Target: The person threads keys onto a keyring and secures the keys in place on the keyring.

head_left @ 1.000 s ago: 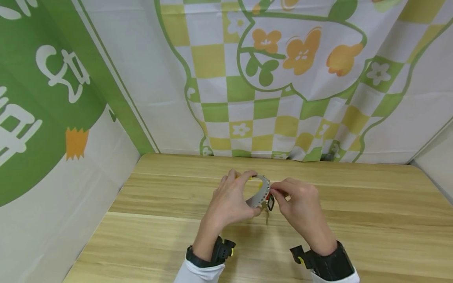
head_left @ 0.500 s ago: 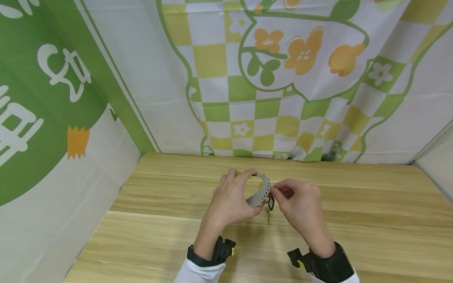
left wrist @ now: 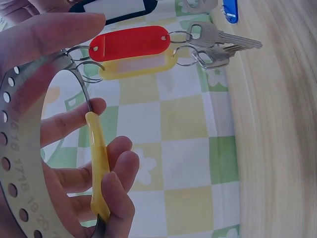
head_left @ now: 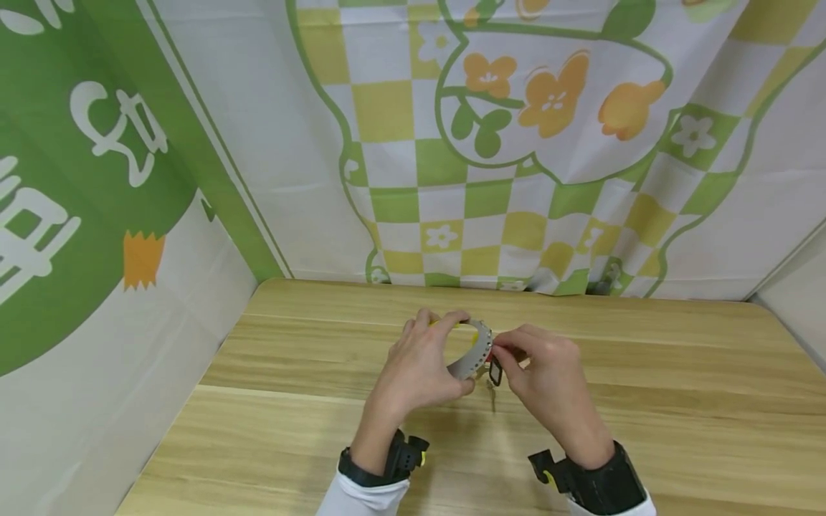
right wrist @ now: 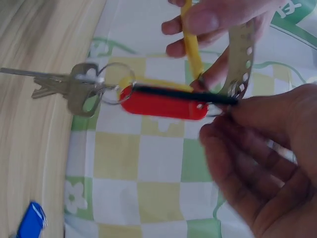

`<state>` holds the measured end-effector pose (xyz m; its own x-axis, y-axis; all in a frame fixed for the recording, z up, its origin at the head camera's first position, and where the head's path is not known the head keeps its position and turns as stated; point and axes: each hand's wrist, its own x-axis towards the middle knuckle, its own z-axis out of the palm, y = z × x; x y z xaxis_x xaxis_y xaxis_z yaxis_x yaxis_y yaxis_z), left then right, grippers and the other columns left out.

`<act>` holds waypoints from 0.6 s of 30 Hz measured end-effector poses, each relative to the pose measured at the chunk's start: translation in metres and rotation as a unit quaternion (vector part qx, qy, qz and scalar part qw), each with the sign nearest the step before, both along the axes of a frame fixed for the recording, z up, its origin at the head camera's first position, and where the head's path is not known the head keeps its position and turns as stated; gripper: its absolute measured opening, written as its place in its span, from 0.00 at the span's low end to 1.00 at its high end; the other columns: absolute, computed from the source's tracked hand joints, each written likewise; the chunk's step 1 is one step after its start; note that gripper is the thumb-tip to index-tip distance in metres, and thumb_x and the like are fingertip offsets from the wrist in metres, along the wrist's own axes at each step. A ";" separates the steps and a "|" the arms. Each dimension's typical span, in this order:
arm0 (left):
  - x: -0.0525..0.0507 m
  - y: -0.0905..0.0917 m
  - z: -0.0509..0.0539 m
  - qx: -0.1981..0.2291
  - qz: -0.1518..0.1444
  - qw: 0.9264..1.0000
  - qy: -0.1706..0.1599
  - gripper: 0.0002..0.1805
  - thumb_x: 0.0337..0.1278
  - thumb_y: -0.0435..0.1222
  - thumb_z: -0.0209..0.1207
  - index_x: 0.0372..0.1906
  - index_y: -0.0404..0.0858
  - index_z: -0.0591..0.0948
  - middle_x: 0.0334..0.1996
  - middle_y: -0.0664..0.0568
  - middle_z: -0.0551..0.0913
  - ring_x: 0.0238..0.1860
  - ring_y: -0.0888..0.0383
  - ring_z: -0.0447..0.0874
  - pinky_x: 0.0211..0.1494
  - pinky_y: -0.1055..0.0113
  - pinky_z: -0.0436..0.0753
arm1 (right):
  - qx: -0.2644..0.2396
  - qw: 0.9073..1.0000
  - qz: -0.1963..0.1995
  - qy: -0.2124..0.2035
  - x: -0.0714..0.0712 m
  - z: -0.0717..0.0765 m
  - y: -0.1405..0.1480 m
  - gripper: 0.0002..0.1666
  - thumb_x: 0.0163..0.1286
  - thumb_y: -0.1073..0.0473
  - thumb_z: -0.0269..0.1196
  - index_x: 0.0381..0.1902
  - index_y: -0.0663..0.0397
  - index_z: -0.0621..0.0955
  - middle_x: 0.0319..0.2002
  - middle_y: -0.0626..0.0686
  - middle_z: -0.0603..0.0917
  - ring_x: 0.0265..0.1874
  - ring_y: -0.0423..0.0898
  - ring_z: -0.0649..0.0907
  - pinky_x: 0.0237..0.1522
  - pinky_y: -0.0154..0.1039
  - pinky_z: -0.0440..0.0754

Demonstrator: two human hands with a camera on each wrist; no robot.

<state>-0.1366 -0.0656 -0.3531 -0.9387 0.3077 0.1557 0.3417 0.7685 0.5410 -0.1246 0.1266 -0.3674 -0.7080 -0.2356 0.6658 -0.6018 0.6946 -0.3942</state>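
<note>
My left hand [head_left: 418, 364] holds a large metal key ring [left wrist: 30, 171], a grey band with numbered holes, its fingers curled about the yellow handle [left wrist: 97, 163]. A red key tag [left wrist: 130, 43] and a yellow key tag [left wrist: 141, 65] hang from the band by small wire rings, with keys [left wrist: 213, 37] at their far ends. My right hand [head_left: 547, 369] pinches the end of a black-framed key tag [right wrist: 168, 93] against the band's edge. The tag's key [right wrist: 84, 91] dangles over the table. Fingertips hide whether its wire passes through a hole.
A blue key tag [right wrist: 31, 220] shows low in the right wrist view by the wooden table [head_left: 271, 416]; the head view does not show it. A patterned curtain [head_left: 445, 172] hangs behind the table, and a green and white cloth [head_left: 97, 215] on the left.
The right hand's fingertips shift slightly at the band's edge, and the hanging key swings a little to the right. The left hand and the metal key ring stay nearly still.
</note>
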 end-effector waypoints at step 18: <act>0.000 0.003 0.000 0.011 0.023 1.000 0.012 0.47 0.34 0.45 0.80 0.69 0.52 0.75 0.55 0.43 0.74 0.50 0.46 0.74 0.40 0.53 0.75 | -0.122 0.970 -0.078 -0.195 0.006 0.009 -0.004 0.02 0.62 0.62 0.74 0.32 0.55 0.90 0.24 0.47 0.87 0.19 0.39 0.84 0.25 0.36 0.81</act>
